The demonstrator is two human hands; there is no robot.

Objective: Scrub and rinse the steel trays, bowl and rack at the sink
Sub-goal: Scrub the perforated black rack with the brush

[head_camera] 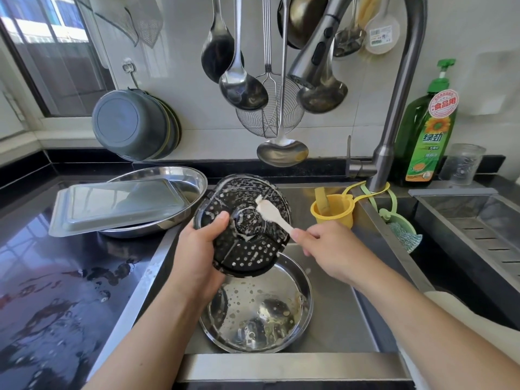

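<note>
Obs., head view, at the sink.

Left hand (197,249): fingers curled round the left edge of the round perforated rack (242,225), thumb lying on its upper face near the central hub. Firm grip. Rack is dark, tilted with its face toward the camera, streaked with white suds, held up over the sink basin (337,319).

Right hand (334,249): fingers pinch the handle of a small pale brush (270,212). Brush head touches the upper right part of the rack's face, just right of the hub. Hand sits to the right of the rack, apart from it; only the brush makes contact.

Directly below the rack and between the two forearms: steel bowl (256,308) resting in the basin, inside wet with foam patches and reflecting the rack's holes.

Left of the left hand, on the dark wet counter (56,277): rectangular steel tray (118,204) lying upside down across a round steel tray (168,198), both well apart from either hand.

Faucet head (312,52) hangs above the rack; no water seen running. Yellow cup (332,212) sits at the basin's right rim, near the right hand. Green detergent bottle (427,130) stands behind the faucet base. Ladles (242,85) hang on the wall
</note>
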